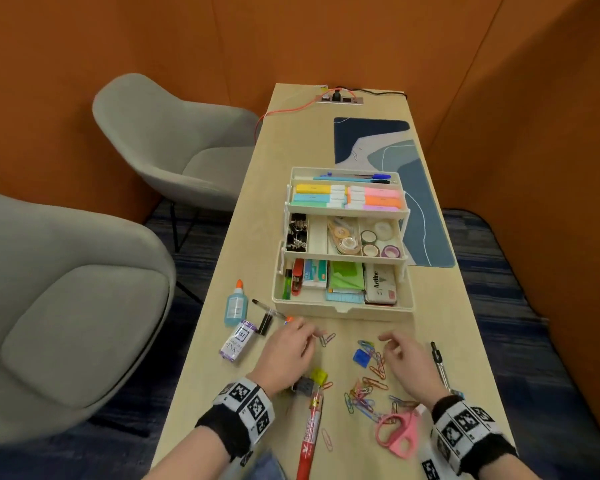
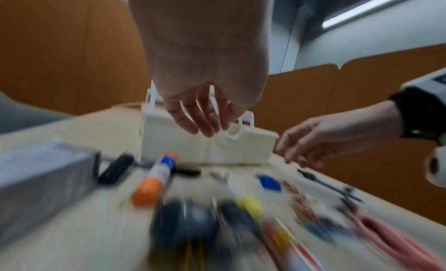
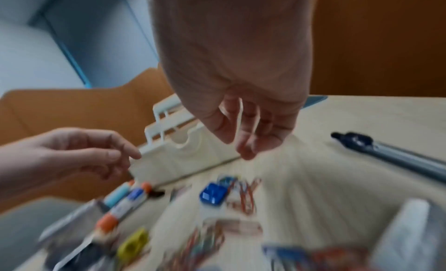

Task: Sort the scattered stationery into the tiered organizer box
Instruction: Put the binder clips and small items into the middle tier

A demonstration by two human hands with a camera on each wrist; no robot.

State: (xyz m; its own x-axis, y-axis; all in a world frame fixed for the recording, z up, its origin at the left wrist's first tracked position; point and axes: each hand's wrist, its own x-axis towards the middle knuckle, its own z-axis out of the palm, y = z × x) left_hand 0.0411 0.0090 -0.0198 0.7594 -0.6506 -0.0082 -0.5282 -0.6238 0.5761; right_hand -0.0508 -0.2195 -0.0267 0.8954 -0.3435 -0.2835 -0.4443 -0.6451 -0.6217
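Note:
The cream tiered organizer box (image 1: 340, 308) stands open on the table, its trays filled with highlighters, tape rolls and clips. In front of it lie scattered coloured paper clips (image 1: 368, 389), a blue binder clip (image 1: 361, 357), a yellow clip (image 1: 319, 375) and pink scissors (image 1: 400, 433). My left hand (image 1: 291, 344) hovers over the table near a lone paper clip (image 1: 327, 338), fingers loosely curled and holding nothing. My right hand (image 1: 400, 351) hangs above the clip pile, fingers relaxed and empty. Both wrist views are blurred; they show my left hand (image 2: 205, 120) and right hand (image 3: 246, 137) empty before the box.
A glue bottle (image 1: 236, 304), an ink box (image 1: 238, 341), a pen (image 1: 267, 311) and a black clip lie at the left. A red marker (image 1: 309, 438) points toward me. A compass (image 1: 440, 367) lies at the right. A desk mat (image 1: 426, 188) sits behind the box; grey chairs (image 1: 66, 306) stand left.

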